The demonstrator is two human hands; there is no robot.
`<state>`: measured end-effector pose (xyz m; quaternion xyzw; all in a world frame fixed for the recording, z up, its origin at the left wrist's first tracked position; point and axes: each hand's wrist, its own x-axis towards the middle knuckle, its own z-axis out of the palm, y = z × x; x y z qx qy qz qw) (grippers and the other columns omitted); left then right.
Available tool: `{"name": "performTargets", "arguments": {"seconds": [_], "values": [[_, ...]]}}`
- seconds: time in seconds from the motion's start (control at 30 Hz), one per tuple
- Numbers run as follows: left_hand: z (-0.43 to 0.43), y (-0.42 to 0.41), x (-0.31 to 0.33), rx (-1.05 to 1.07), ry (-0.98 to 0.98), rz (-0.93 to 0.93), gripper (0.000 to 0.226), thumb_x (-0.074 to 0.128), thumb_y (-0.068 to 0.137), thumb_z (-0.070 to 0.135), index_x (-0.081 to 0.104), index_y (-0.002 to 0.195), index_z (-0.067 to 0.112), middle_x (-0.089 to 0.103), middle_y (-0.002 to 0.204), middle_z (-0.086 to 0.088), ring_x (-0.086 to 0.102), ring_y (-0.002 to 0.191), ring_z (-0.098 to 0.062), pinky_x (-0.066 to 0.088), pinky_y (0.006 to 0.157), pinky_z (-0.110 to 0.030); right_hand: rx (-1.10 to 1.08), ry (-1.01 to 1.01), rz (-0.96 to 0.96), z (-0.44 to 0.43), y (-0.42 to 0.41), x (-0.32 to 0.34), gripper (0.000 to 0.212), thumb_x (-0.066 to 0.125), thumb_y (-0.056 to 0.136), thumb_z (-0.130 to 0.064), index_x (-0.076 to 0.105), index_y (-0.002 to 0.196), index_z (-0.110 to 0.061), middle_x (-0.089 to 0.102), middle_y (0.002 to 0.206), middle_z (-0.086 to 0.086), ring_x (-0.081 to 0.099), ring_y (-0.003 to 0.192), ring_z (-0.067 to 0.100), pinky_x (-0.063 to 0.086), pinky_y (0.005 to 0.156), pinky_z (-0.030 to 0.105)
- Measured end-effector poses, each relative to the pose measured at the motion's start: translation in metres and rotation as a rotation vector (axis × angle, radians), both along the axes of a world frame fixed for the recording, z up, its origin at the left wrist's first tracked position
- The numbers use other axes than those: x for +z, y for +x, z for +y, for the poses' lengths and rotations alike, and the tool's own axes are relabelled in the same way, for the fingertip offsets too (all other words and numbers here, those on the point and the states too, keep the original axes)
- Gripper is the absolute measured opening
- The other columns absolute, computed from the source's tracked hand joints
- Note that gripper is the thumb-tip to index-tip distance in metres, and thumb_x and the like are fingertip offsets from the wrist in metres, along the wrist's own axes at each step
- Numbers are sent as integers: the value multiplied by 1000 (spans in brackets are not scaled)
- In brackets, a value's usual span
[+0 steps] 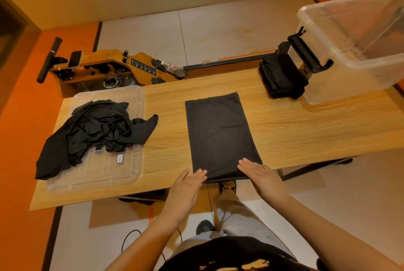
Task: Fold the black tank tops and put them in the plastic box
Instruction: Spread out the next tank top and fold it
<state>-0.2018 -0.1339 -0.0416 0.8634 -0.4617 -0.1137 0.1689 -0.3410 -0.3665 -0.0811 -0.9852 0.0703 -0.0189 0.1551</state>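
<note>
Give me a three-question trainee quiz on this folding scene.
1. True or false: the left hand and right hand both touch the near end of the flat tank top with straight fingers.
2. The crumpled pile lies mainly on: A) the clear lid B) a chair C) the floor.
3. Fill in: the folded stack sits ___ the plastic box, on the table.
Key: 1 true; 2 A; 3 beside.

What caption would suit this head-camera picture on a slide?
Left hand and right hand touch the near edge of a part-folded black tank top on the table, plastic box far right.
</note>
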Motion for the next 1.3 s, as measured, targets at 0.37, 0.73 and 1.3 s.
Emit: {"name": "performTargets", "arguments": {"seconds": [0.37,0.73,1.3], "values": [[-19,50,28,221,-158,407,16,44,101,26,60,105,25,60,69,9,58,65,-5,44,58,-20,-325,304,-113,-23,29,51,9,58,95,-21,63,101,-18,62,72,-8,59,60,10,42,52,25],[-86,151,37,457,-301,634,19,48,101,21,61,89,14,63,76,7,58,68,2,39,59,-14,-424,550,-32,-82,153,75,11,57,94,-33,61,88,-25,62,79,-14,60,77,6,45,63,25],[-125,217,-13,520,11,408,19,53,97,30,48,95,12,58,67,-1,58,66,-22,45,61,-40,-618,350,50,-105,215,31,21,60,92,-21,51,110,-14,60,89,2,60,81,20,47,60,31]]}}
